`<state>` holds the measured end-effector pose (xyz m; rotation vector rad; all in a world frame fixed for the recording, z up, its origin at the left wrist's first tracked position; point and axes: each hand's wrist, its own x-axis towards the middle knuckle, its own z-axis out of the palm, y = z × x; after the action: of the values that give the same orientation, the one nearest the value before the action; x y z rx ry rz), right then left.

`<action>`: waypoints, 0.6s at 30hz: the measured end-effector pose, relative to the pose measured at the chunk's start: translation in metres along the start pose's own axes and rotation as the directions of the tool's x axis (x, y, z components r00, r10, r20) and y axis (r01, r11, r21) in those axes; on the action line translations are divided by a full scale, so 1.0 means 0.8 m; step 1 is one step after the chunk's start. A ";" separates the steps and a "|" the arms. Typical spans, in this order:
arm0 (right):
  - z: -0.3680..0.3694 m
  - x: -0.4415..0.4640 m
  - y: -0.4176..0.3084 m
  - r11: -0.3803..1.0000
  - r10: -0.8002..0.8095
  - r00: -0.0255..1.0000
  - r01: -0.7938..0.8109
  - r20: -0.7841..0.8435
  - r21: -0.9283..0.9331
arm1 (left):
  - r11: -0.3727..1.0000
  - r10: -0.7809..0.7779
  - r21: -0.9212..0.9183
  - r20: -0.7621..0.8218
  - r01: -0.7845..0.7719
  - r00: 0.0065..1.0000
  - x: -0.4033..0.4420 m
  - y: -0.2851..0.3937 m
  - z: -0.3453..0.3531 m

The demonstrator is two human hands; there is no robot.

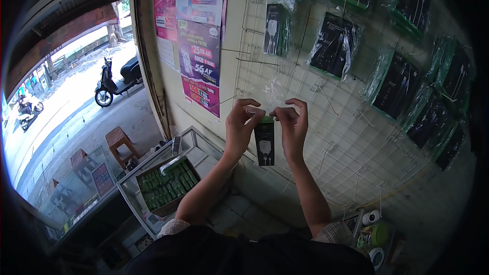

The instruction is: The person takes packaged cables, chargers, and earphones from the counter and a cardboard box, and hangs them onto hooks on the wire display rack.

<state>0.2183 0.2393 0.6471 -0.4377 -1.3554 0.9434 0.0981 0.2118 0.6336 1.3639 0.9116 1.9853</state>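
A slim black-and-green charger box with a white charger printed on its front hangs upright between my hands. Clear plastic wrapping sticks up above it. My left hand pinches the top left of the package, thumb and index finger together. At the top right, my right hand pinches the same package near its upper edge. Behind both hands is a white wire grid rack with bare hooks sticking out. Part of the package's top edge is hidden by my fingertips.
Several packaged accessories hang higher and to the right on the rack. An open carton of green-and-black packs stands on a glass display case at lower left. Posters cover the wall; outside are a wooden stool and a scooter.
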 end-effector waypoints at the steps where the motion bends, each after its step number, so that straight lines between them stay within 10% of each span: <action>1: 0.001 0.002 -0.006 1.000 -0.009 1.000 0.008 0.014 0.015 | 1.000 -0.004 0.017 -0.010 0.004 1.000 0.002 0.006 0.001; 7: 0.005 0.028 -0.021 0.967 -0.102 0.943 0.169 0.317 -0.193 | 0.989 0.009 0.150 0.019 -0.012 1.000 0.020 0.042 -0.014; 18: 0.078 0.095 -0.038 0.596 -0.371 0.836 0.548 0.404 -0.587 | 0.950 0.110 0.286 0.067 -0.124 0.992 0.090 0.074 -0.080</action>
<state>0.1645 0.2655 0.7307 -0.4893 -1.9246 0.0049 0.0097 0.2162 0.7049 1.6567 1.1584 1.9492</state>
